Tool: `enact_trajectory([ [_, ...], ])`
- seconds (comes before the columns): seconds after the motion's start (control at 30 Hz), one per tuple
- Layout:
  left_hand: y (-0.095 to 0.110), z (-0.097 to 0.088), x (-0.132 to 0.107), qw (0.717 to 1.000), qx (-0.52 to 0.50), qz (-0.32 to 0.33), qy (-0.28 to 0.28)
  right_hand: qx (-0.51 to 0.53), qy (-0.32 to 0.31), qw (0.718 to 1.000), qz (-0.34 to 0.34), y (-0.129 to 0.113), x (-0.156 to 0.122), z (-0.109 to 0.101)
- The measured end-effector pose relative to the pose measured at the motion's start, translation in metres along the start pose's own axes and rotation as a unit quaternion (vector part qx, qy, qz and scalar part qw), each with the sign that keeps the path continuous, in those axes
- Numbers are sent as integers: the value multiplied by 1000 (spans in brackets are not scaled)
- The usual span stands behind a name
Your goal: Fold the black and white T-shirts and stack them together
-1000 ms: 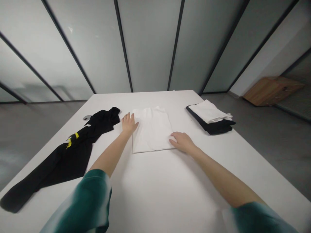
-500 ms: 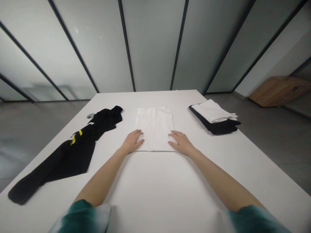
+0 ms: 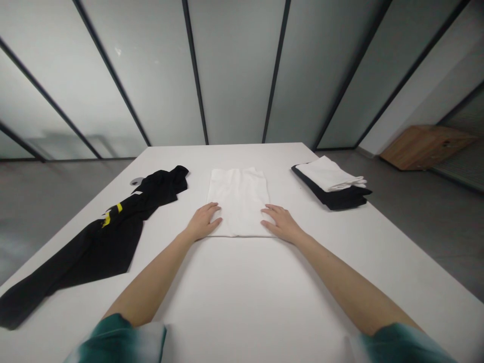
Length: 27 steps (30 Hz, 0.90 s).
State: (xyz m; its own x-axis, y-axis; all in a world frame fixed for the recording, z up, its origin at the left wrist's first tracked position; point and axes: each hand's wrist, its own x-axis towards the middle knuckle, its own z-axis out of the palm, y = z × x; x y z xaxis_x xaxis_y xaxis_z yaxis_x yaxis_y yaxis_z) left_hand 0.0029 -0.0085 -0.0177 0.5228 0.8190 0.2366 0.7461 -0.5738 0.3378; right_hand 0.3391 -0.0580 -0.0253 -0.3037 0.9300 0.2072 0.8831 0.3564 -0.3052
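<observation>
A folded white garment (image 3: 239, 201) lies flat in the middle of the table, its near edge straight and its far edge slightly uneven. On its left side rests my left hand (image 3: 203, 222), open, with the fingertips on the cloth and the thumb apart. My right hand (image 3: 282, 223) touches the opposite side, likewise open with fingers stretched over the edge. Neither hand grips the cloth. Faint wrinkles run across the garment between them.
Along the left of the white table (image 3: 242, 292) lies a long rumpled black garment (image 3: 102, 252) with yellow and white marks. A small roundish grey-white object (image 3: 136, 181) sits beside it. On the right, a folded white cloth (image 3: 328, 174) tops folded black cloth (image 3: 342, 198). Frosted panels (image 3: 238, 70) stand behind.
The view has shifted slightly, so the black garment appears a little further left. Both hands stay in the same place on the white garment.
</observation>
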Motion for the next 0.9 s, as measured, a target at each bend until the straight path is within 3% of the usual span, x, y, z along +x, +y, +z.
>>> enact_trajectory([
  [0.67, 2, -3, 0, 1000, -14, -2, 1, 0, -8, 1000, 12, -2, 1, -4],
  [0.9, 10, -13, -4, 996, 25, 7, -90, -1, -7, 1000, 16, 2, 4, 0],
])
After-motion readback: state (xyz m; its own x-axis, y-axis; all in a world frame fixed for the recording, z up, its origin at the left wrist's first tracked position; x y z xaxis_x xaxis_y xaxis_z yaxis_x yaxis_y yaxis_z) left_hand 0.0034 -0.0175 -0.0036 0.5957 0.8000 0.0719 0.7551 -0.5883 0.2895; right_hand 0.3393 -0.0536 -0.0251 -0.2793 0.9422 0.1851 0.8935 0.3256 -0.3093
